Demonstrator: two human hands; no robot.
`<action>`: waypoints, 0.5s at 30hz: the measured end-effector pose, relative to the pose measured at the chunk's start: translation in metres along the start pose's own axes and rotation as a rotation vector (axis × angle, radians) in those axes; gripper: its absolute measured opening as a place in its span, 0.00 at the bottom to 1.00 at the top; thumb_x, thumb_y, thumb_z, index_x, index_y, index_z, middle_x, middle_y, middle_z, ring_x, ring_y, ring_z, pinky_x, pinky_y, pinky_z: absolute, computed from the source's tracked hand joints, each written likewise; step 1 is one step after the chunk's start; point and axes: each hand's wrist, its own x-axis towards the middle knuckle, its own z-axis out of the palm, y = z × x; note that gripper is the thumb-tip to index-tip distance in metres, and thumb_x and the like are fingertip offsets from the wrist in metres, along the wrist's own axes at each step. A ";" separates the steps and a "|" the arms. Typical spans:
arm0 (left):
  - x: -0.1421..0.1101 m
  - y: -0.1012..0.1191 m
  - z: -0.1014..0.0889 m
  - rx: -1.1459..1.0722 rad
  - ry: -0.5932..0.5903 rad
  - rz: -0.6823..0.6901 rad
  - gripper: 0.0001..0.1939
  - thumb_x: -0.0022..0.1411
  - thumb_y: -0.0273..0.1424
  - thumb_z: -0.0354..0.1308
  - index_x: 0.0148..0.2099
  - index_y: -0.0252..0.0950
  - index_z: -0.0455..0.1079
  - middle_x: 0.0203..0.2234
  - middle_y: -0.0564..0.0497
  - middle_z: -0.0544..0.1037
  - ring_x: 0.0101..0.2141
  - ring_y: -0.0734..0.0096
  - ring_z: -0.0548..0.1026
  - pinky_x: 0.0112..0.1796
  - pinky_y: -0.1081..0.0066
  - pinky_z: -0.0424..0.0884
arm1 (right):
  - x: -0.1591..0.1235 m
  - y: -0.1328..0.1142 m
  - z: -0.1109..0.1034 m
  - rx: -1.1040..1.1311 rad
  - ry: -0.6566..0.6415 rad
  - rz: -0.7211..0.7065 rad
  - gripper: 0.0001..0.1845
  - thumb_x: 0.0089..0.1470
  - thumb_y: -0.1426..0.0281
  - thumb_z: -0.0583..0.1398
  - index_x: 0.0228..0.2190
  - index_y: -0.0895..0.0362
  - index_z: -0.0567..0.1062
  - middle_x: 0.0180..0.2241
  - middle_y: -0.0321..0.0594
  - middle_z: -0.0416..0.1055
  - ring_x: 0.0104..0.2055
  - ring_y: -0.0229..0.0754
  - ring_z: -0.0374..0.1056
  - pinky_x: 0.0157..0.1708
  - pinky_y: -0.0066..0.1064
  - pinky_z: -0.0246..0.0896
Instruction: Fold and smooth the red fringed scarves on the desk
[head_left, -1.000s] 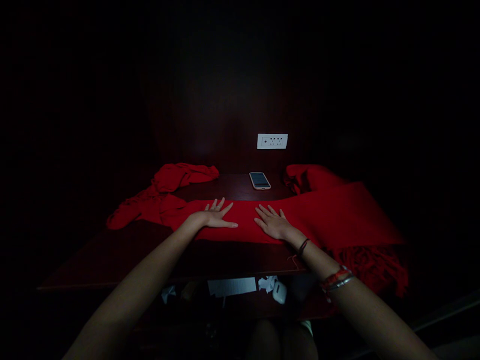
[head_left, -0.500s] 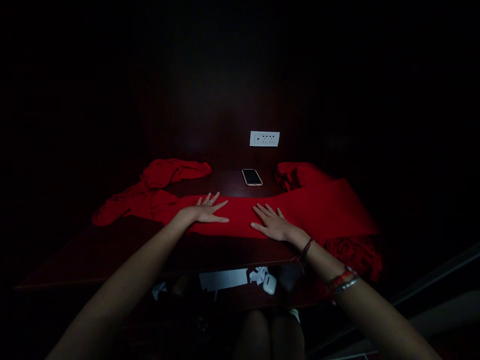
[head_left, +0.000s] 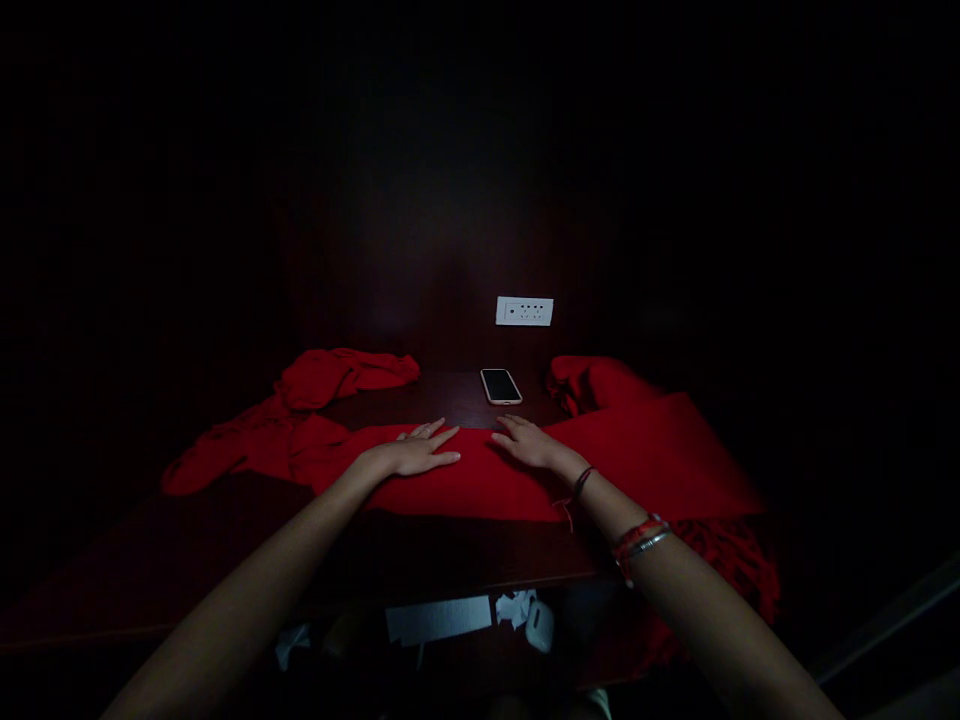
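A long red cloth, which looks like a scarf with a fringed end (head_left: 480, 485), lies across the dark tabletop. Its middle part is flat, its left part bunched up, and its right part spread wide with dark-looking fringe hanging over the front edge. My left hand (head_left: 412, 455) rests on the cloth left of centre, fingers spread, a ring on one finger. Near the cloth's far edge, my right hand (head_left: 529, 443) reaches with its fingers stretched out; whether all fingertips touch the cloth I cannot tell. Neither hand grips anything.
Behind the cloth lies a phone (head_left: 500, 386). A white wall socket (head_left: 524, 311) is above it. Below the table's front edge, an open drawer or shelf holds a pale flat sheet (head_left: 439, 621), crumpled paper (head_left: 514, 607) and a white earbud case (head_left: 539, 627). The surroundings are very dark.
My right hand has slid from the cloth's middle toward its far edge. My left hand stays nearly in place on the cloth. The whole scene sits lower as the camera tilts up.
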 end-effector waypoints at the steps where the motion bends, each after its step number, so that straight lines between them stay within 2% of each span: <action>1: 0.007 -0.001 -0.004 0.006 0.064 -0.003 0.37 0.50 0.57 0.32 0.59 0.45 0.39 0.58 0.45 0.39 0.55 0.53 0.41 0.48 0.50 0.44 | 0.012 0.007 -0.007 -0.029 0.040 -0.002 0.27 0.53 0.61 0.43 0.52 0.61 0.54 0.54 0.46 0.50 0.55 0.42 0.46 0.51 0.32 0.43; 3: 0.028 -0.002 -0.014 0.031 0.182 -0.018 0.36 0.51 0.56 0.31 0.58 0.45 0.42 0.57 0.44 0.44 0.55 0.52 0.44 0.47 0.50 0.46 | 0.037 0.023 -0.019 -0.078 0.068 0.032 0.22 0.53 0.69 0.46 0.50 0.61 0.59 0.52 0.45 0.55 0.53 0.41 0.51 0.49 0.28 0.46; 5: 0.053 -0.004 -0.022 0.049 0.229 -0.058 0.36 0.51 0.56 0.30 0.58 0.44 0.44 0.56 0.43 0.46 0.54 0.51 0.46 0.46 0.49 0.48 | 0.062 0.041 -0.028 -0.100 0.071 0.076 0.21 0.51 0.73 0.47 0.48 0.62 0.62 0.49 0.46 0.59 0.50 0.41 0.56 0.46 0.26 0.49; 10: 0.115 -0.008 -0.027 0.001 0.161 -0.202 0.38 0.51 0.56 0.29 0.59 0.40 0.41 0.57 0.41 0.44 0.54 0.48 0.45 0.45 0.49 0.51 | 0.106 0.078 -0.026 -0.121 0.075 0.152 0.23 0.50 0.74 0.48 0.50 0.60 0.60 0.48 0.44 0.62 0.47 0.42 0.60 0.43 0.27 0.52; 12: 0.129 -0.009 -0.024 -0.018 0.115 -0.233 0.39 0.51 0.56 0.28 0.59 0.38 0.40 0.56 0.40 0.45 0.54 0.48 0.46 0.45 0.50 0.51 | 0.118 0.086 -0.020 -0.120 0.079 0.160 0.24 0.50 0.73 0.47 0.51 0.58 0.58 0.48 0.42 0.62 0.47 0.41 0.59 0.44 0.27 0.52; 15: 0.134 -0.009 -0.019 -0.002 0.024 -0.254 0.40 0.50 0.56 0.30 0.60 0.39 0.39 0.56 0.40 0.44 0.54 0.47 0.45 0.46 0.50 0.49 | 0.130 0.094 -0.011 -0.109 0.065 0.159 0.23 0.49 0.73 0.49 0.49 0.55 0.60 0.46 0.41 0.64 0.47 0.42 0.59 0.45 0.29 0.51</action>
